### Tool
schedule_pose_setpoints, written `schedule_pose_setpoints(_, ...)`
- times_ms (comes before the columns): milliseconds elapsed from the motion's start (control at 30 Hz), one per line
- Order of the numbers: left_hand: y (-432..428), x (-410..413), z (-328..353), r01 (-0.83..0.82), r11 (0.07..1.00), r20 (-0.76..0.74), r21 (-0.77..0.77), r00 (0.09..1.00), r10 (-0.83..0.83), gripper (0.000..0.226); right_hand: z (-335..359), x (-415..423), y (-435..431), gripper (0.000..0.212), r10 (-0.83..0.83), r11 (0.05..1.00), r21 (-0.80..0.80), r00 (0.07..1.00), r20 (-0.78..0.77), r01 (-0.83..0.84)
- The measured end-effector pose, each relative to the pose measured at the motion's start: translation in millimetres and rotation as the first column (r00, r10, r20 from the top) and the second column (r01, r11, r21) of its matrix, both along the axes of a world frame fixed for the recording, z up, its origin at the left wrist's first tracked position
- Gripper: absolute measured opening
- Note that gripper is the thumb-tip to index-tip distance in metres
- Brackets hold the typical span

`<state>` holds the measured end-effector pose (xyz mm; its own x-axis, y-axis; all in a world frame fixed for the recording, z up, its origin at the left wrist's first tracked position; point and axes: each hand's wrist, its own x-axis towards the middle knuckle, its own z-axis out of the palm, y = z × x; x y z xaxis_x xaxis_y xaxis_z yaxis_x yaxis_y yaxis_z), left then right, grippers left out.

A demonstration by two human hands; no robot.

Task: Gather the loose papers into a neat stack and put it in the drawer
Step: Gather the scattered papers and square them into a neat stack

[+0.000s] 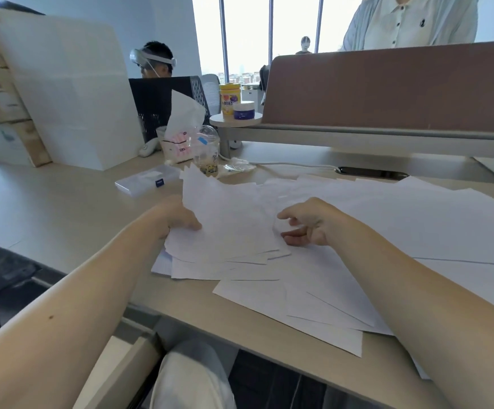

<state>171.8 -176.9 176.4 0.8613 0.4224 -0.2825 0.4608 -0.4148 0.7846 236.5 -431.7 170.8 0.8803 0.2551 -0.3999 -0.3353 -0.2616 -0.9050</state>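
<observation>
Many white papers (416,219) lie spread over the beige desk (63,208). My left hand (178,216) grips the left edge of a raised bundle of sheets (228,219), thumb on top, the bundle tilted up off the desk. My right hand (304,222) hovers just right of that bundle with fingers loosely curled and nothing in them, over the flat sheets. More loose sheets (298,305) overlap near the desk's front edge. An open drawer (122,370) shows below the desk edge at bottom left.
A clear plastic box (148,180), a tissue pack (178,140), a plastic cup (208,154) and a white cable (292,165) sit behind the papers. A brown partition (387,87) bounds the back. A white board (71,93) leans at left. Two people are beyond.
</observation>
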Motion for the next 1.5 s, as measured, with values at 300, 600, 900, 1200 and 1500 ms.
schedule_pose_setpoints(300, 10, -10, -5, -0.054, 0.998, 0.378, 0.013, 0.925, 0.045, 0.062, -6, -3, -6, 0.033, 0.036, 0.999, -0.013, 0.995, 0.093, -0.035)
schedule_pose_setpoints(600, -49, 18, 20, 0.176, 0.977, 0.411, -0.116, 0.904, -0.114, 0.047, 5, -8, -48, 0.019, -0.065, 0.961, 0.275, 0.993, 0.095, 0.037)
schedule_pose_setpoints(900, -151, 88, 2, 0.182, 0.926, 0.168, -0.332, 0.977, -0.132, 0.025, 12, -5, -212, 0.014, -0.417, 0.896, -0.034, 0.866, 0.277, 0.442)
schedule_pose_setpoints(1200, -200, 126, -11, 0.174, 0.874, 0.087, -0.454, 0.985, -0.151, 0.016, -34, 5, -282, 0.014, -0.452, 0.820, -0.270, 0.861, 0.234, 0.504)
schedule_pose_setpoints(1500, -218, 141, -32, 0.086, 0.983, 0.294, -0.164, 0.955, -0.035, 0.005, -35, 4, -286, 0.015, -0.439, 0.852, -0.206, 0.871, 0.220, 0.482)
